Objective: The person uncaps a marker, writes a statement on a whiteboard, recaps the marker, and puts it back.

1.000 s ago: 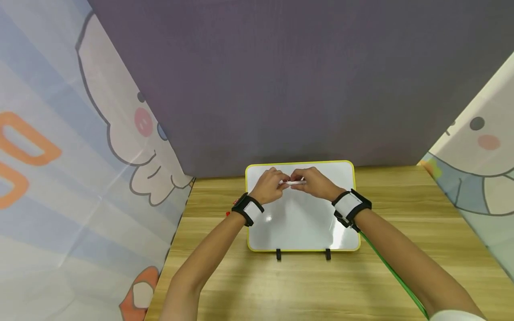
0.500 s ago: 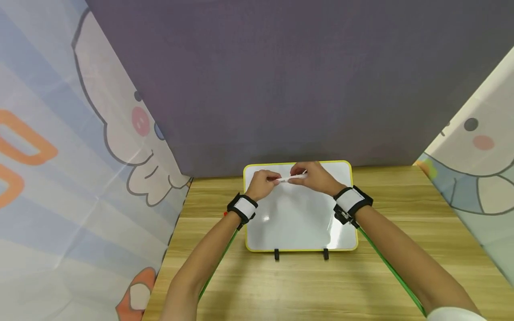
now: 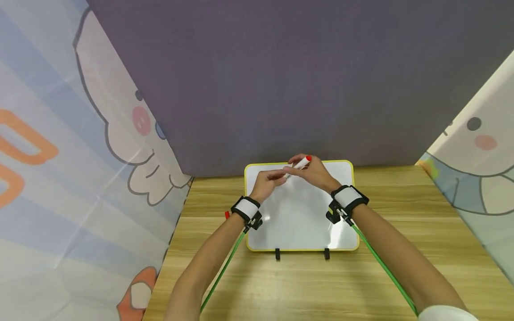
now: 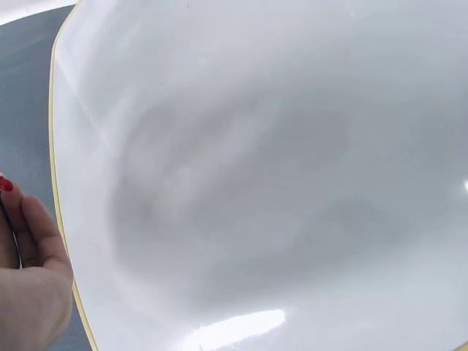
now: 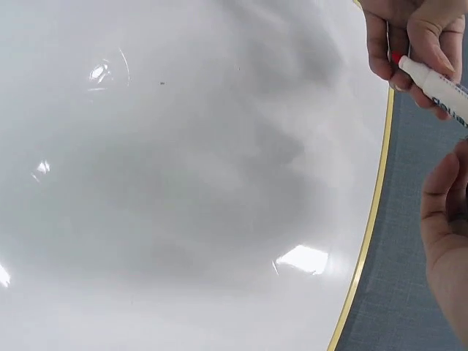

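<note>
Above the upper part of a white board [image 3: 299, 218], a white marker [image 3: 297, 167] with a red end slants up to the right. My right hand [image 3: 315, 171] grips it, thumb laid across the barrel. The left hand [image 3: 267, 183] pinches its lower left end. In the right wrist view, the left hand's thumb [image 5: 431, 47] presses on the marker [image 5: 446, 96], which carries blue-green lettering, and a second red tip shows among those fingers. Curled fingers of the right hand [image 5: 446, 241] sit below, close to the barrel, whose far end is cut off by the frame.
The yellow-rimmed board has two black feet [image 3: 277, 253] and lies on a wood-grain table [image 3: 321, 290]. A red-ended object [image 3: 227, 215] shows beside the left forearm. A dark grey wall [image 3: 289, 80] rises behind. Green cables run from both wrist straps.
From lying almost level between the hands, the marker has tilted, its red end now up at the right. My hands have drawn closer together, the right one slightly higher.
</note>
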Demonstrator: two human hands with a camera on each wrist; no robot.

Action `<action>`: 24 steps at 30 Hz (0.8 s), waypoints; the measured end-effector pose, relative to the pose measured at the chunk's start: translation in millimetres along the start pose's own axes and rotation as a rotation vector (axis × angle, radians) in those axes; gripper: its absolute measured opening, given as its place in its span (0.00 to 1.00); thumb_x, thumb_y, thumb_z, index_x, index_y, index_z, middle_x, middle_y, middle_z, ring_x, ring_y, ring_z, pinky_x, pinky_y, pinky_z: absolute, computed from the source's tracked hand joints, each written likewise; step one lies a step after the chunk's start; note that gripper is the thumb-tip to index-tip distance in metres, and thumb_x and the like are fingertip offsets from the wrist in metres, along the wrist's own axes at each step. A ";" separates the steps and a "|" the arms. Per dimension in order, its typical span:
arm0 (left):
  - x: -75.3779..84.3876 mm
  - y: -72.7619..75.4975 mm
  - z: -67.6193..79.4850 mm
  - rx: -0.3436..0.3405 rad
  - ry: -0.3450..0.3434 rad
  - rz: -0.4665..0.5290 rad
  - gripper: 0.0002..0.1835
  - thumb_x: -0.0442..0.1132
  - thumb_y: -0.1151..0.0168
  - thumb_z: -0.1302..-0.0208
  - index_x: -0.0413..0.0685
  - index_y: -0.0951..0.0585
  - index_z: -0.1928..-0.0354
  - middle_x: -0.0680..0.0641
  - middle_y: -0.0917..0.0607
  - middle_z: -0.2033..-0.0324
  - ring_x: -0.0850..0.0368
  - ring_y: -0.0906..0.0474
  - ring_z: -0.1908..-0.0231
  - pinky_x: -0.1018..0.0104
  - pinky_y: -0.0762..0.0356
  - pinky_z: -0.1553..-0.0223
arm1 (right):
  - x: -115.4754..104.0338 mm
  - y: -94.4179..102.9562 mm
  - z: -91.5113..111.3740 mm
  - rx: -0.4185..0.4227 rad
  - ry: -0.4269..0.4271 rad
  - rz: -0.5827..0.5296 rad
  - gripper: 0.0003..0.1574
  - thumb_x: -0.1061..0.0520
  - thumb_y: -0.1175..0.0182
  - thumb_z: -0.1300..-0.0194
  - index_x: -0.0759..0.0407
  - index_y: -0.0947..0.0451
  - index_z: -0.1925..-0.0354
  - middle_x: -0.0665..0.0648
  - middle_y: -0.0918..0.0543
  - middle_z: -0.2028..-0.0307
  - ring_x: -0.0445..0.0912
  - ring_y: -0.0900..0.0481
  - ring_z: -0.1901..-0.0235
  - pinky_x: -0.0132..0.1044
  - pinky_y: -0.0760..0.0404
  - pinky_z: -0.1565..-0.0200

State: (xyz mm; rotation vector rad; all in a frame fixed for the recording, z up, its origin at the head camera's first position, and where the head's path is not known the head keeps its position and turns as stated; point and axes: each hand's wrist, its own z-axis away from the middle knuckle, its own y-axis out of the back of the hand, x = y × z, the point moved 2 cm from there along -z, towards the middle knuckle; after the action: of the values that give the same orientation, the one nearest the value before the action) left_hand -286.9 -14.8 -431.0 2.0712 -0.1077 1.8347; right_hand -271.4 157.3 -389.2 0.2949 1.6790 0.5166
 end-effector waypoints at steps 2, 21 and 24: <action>9.5 -1.8 5.1 -0.001 -0.024 0.011 0.16 0.30 0.35 0.45 0.36 0.18 0.52 0.36 0.16 0.56 0.54 0.19 0.58 0.73 0.22 0.60 | -0.3 -3.5 -0.7 -0.011 0.016 -0.005 0.24 0.40 0.33 0.48 0.54 0.21 0.60 0.55 0.19 0.67 0.48 0.26 0.68 0.37 0.26 0.67; -45.9 39.5 24.1 0.544 0.002 -0.197 0.19 0.38 0.48 0.33 0.40 0.29 0.42 0.39 0.33 0.45 0.47 0.28 0.56 0.60 0.27 0.56 | 18.3 -33.1 10.2 0.050 0.183 -0.074 0.14 0.52 0.35 0.43 0.58 0.16 0.60 0.56 0.19 0.63 0.47 0.22 0.63 0.30 0.23 0.65; -62.4 34.8 37.4 0.487 0.085 -0.191 0.19 0.38 0.52 0.31 0.35 0.30 0.42 0.35 0.30 0.46 0.42 0.27 0.52 0.53 0.26 0.51 | 24.0 -47.9 16.5 0.054 0.310 -0.022 0.15 0.55 0.35 0.43 0.61 0.17 0.57 0.58 0.19 0.62 0.46 0.25 0.61 0.31 0.25 0.64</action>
State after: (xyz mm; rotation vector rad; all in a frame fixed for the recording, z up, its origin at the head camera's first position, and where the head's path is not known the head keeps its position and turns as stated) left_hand -271.2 -70.6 -487.0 2.2041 0.5940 1.9647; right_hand -255.0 130.0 -435.3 0.2436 1.9966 0.5202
